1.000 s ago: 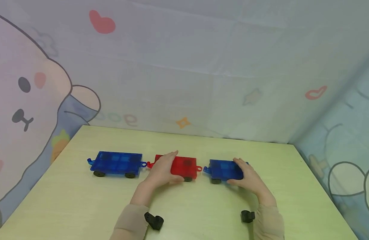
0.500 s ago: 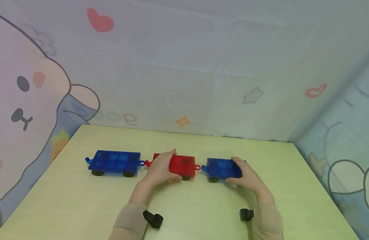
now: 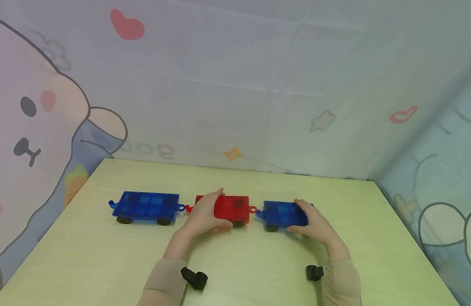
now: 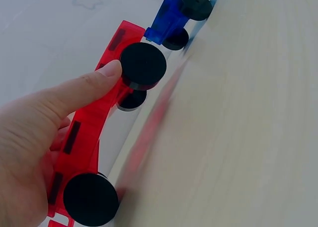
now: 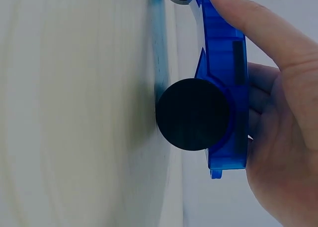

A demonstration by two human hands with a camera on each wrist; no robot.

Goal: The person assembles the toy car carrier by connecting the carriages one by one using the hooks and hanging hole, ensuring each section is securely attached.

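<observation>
Already 2 of the 3 wagons appear to be joined: the long blue wagon (image 3: pixel 146 207) sits coupled, or very nearly so, to the red wagon (image 3: pixel 231 208), just beyond the left hand's fingertips. What seems left is the link between the red wagon and the short blue wagon (image 3: pixel 283 213), whose couplers stand close together between the 2 hands, though whether they touch cannot be told. The red wagon is grasped by the left hand (image 3: pixel 205 214), thumb (image 4: pixel 74 95) pressed on its near edge beside a black wheel (image 4: pixel 143 65) and the other fingers laid over its top. The short blue wagon is gripped by the right hand (image 3: pixel 313 223), thumb (image 5: pixel 248 23) along its near edge and fingers curled behind it. All 3 wagons rest on the counter (image 3: pixel 105 263), wheels down.
</observation>
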